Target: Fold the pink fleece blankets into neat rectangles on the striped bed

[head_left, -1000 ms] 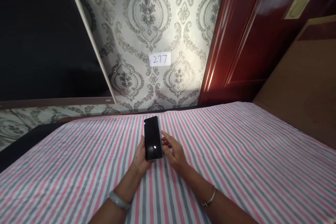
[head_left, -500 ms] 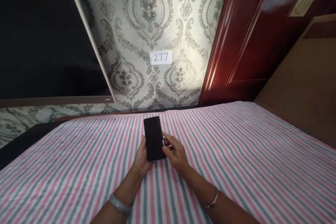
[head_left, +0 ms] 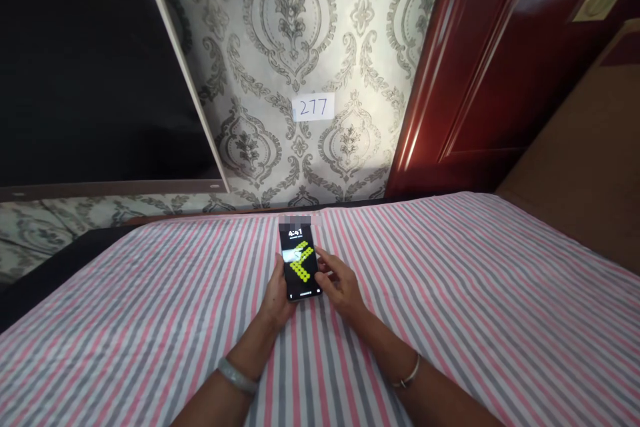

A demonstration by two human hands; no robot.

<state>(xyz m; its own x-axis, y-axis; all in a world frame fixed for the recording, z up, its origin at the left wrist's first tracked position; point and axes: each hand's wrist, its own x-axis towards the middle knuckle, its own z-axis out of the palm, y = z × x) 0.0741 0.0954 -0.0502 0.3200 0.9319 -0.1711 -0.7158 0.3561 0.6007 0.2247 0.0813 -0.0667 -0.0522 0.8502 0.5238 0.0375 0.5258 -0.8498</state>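
A smartphone (head_left: 301,283) is held upright over the striped cloth, its screen lit with the time 4:41 and a yellow-green dotted pattern. My left hand (head_left: 278,295) is closed around its left edge and lower back, the thumb lying along the side. On the other side, my right hand (head_left: 341,284) grips the right edge, with the thumb near the lower corner and curled fingers higher up. Fingertips behind the phone are hidden. A pale bangle (head_left: 237,376) circles the left wrist and a thin silver bangle (head_left: 409,373) the right.
A pink, grey and white striped cloth (head_left: 150,320) covers the surface below. Behind it stands a patterned wall with a paper label (head_left: 313,107) reading 277. To the left is a large dark screen (head_left: 95,80); to the right, a glossy red-brown wooden panel (head_left: 480,67) and a brown board (head_left: 575,167).
The phone's black screen has lit up. In the picture, phone and hands sit slightly further right and higher; the whole view has shifted a little too.
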